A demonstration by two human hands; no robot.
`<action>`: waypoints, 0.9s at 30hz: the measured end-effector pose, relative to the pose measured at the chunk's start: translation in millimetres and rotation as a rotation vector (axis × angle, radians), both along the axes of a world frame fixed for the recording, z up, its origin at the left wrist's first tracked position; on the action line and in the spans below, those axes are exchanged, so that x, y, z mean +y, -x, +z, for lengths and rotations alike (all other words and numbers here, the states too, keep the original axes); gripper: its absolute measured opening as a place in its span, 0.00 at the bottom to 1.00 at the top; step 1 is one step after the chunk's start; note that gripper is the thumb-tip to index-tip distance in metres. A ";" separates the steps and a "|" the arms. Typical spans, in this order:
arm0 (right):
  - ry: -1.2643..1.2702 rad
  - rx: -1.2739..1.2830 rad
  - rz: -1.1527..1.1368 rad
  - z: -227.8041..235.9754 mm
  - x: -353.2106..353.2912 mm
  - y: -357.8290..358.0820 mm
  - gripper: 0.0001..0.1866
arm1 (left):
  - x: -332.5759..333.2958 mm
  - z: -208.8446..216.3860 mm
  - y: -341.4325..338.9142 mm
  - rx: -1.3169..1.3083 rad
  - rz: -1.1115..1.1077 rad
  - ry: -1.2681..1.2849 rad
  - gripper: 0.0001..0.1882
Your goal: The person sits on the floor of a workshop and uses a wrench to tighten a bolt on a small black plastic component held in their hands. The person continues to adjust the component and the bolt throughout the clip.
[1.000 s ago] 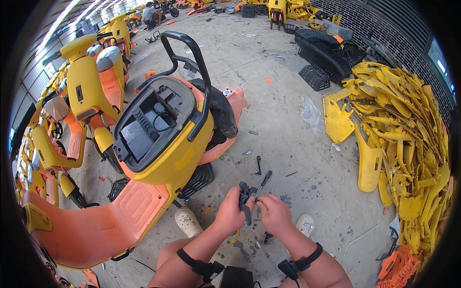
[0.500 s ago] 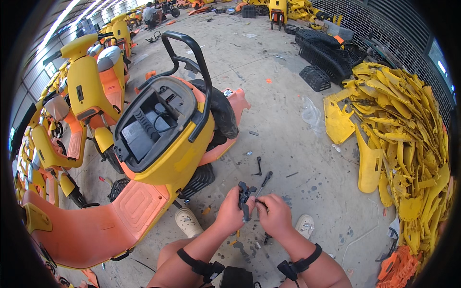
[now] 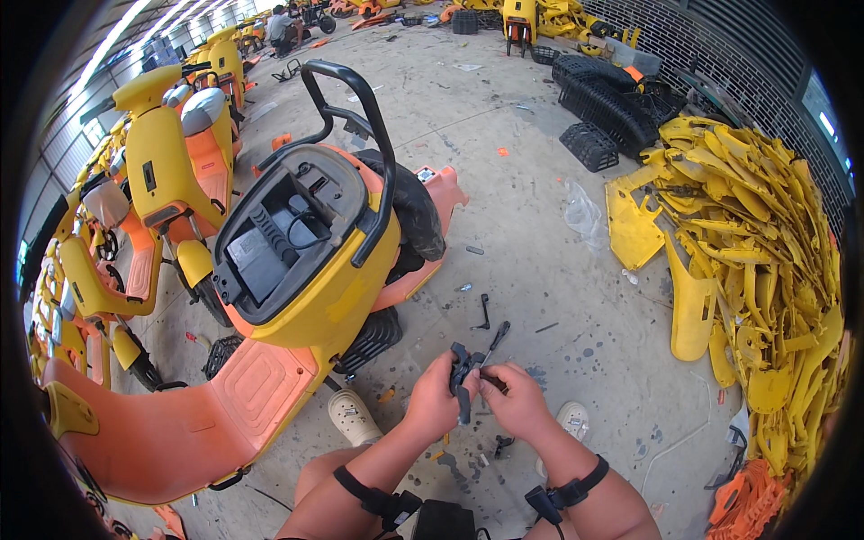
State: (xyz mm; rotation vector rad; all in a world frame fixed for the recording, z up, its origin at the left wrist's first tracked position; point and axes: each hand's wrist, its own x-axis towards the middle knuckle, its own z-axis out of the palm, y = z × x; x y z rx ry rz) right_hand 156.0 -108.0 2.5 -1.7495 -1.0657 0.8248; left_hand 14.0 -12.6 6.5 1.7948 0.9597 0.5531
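Clock taken from the person's hands, twelve straight ahead. The left hand (image 3: 434, 398) grips a dark lever-like part (image 3: 460, 371), long axis roughly twelve to six. The right hand (image 3: 517, 400), fingers in a narrow pinch, sits close at its three o'clock; contents I cannot tell. Toward one, a slim dark rod (image 3: 498, 337), support unclear. Scooter (image 3: 333, 301) at ten; littered floor (image 3: 531, 243) reaches the yellow panel pile (image 3: 751, 261) at two.

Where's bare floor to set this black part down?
Between the plastic bag and right shoe, right of the thin rod, the floor is open, though dark-spotted. Crowded: the floor around the left hand and right hand, with loose bits, and the yellow panel pile farther right.
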 end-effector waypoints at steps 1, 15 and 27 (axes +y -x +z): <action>0.040 0.033 0.033 -3.5 -0.4 -2.1 0.13 | -0.2 0.8 -0.1 0.004 -0.003 0.002 0.22; 0.193 0.388 0.189 -10.2 -3.1 -13.3 0.15 | 5.9 5.3 2.3 0.000 -0.081 0.057 0.20; 0.043 -0.370 0.061 -5.0 -2.0 -0.2 0.07 | 5.9 -12.6 1.3 0.053 -0.073 -0.032 0.21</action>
